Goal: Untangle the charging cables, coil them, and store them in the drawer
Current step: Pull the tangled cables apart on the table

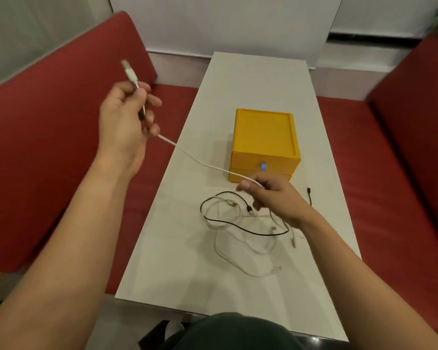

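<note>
Red bench cushions (48, 147) were noted on both sides of a narrow white table (238, 92). A yellow two-drawer box (264, 132) was seen mid-table, its drawers apparently shut. The left grip (127, 117), raised over the left cushion, was closed round a white cable (200, 164) just below its USB plug (129, 72). The right grip (271, 195), low before the box, was closed on the same cable further along. The cable's long axis was stretched between them, upper left to lower right. Beyond the right grip it was lost in the tangle (238, 223) of white cables and one black cable (263, 234) on the table beneath. Judgement: the right grip, nearer the tangle, was better placed to feed the remainder free.
</note>
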The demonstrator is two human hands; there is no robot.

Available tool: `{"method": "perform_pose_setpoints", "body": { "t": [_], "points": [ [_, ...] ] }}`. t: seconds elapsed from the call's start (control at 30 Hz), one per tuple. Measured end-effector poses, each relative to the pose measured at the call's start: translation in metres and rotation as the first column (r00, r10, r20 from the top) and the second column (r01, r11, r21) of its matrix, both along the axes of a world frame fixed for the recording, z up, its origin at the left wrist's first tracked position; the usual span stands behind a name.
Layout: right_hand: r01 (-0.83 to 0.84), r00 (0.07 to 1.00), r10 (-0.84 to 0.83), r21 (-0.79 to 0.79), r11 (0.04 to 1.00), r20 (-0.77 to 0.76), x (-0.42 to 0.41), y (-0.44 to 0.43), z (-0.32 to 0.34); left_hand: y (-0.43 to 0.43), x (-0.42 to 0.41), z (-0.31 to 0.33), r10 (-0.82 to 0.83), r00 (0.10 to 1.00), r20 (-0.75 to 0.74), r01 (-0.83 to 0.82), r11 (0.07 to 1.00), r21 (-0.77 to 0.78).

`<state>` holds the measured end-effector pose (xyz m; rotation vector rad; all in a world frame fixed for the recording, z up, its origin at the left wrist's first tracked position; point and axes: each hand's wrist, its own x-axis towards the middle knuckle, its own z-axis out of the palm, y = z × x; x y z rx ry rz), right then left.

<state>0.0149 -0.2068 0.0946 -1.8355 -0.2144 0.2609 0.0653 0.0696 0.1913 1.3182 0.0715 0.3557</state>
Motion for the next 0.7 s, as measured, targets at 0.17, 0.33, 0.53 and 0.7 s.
{"method": "perform_pose_setpoints", "body": {
  "t": [0.17, 0.33, 0.53, 0.7],
  "points": [
    [0.087, 0.988, -0.081, -0.035, 0.996, 0.13, 0.012, -0.003, 0.026, -0.018, -0.013, -0.039, -0.151, 0.968, -0.2, 0.215, 0.913, 0.348],
    [0.086, 0.971, -0.05, -0.142, 0.986, 0.235, 0.016, 0.014, 0.036, -0.053, -0.027, -0.058, -0.271, 0.933, -0.237, 0.355, 0.8, 0.484],
    [-0.012, 0.996, 0.017, -0.058, 0.998, 0.087, 0.014, 0.015, 0.036, -0.065, -0.032, -0.077, -0.397, 0.859, -0.324, 0.51, 0.722, 0.467],
    [-0.028, 0.998, 0.028, -0.006, 1.0, 0.056, 0.014, 0.006, 0.036, -0.077, -0.032, -0.068, -0.42, 0.847, -0.327, 0.532, 0.668, 0.52]
  ]
}}
